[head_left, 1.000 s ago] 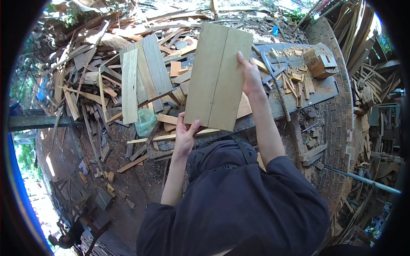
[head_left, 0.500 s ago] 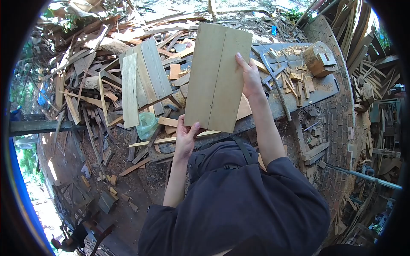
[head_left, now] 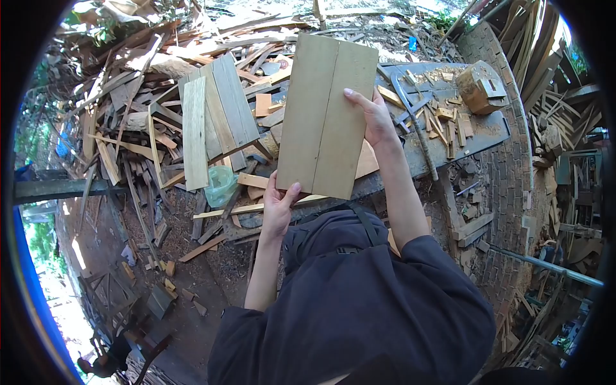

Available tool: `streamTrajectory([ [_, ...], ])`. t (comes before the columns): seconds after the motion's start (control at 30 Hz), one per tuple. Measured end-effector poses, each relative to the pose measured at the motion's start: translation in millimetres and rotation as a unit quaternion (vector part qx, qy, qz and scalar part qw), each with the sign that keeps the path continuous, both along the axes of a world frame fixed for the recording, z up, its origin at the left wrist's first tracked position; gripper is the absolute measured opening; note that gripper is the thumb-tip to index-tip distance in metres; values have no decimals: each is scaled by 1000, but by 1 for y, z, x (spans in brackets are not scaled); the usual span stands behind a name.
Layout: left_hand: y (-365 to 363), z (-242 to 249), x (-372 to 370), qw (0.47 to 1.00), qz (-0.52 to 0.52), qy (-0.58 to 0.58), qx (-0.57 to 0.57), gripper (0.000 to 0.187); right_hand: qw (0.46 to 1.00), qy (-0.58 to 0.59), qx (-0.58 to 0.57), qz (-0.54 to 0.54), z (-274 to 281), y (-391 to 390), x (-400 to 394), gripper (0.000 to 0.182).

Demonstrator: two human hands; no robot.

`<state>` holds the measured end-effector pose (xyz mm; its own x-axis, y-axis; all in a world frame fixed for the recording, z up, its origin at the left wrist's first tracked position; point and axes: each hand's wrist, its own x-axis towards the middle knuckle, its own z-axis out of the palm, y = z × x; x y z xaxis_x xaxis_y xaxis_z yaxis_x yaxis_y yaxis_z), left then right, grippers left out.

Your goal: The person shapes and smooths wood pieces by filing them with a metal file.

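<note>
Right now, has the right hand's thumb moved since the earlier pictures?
Yes. The right hand's thumb has slid leftward across the wooden panel, closer to its dark lengthwise line and farther from the wooden block.

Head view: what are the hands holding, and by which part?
A wooden board: the left hand grips its lower left corner, the right hand its right edge, thumb on the face.

The left forearm (head_left: 262,273) and right forearm (head_left: 404,196) are slanting forward and inward, both bare. The left hand (head_left: 278,210) is pinching nearer the torso, thumb uppermost; the right hand (head_left: 377,120) is gripping farther out, thumb pointing leftward.
</note>
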<state>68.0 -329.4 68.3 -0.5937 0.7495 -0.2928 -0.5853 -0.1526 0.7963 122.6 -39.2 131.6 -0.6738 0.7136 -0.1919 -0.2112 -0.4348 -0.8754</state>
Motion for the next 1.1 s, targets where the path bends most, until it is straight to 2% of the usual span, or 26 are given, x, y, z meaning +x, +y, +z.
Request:
streamTrajectory([
  [0.3, 2, 5, -3, 1000, -16, 11, -15, 69, 1000, -16, -20, -5, -20, 6, 0, 61],
  [0.77, 3, 8, -8, 999, -26, -1, -20, 66, 998, -41, -49, -13, -38, 6, -5, 57],
  [0.93, 1, 12, -18, 1000, 8, -4, -17, 63, 998, -26, -57, 19, -61, 10, -42, 51],
  [1.1, -9, -5, -42, 998, 60, -1, -2, 55, 995, -3, -57, 83, -92, 4, -94, 50],
])
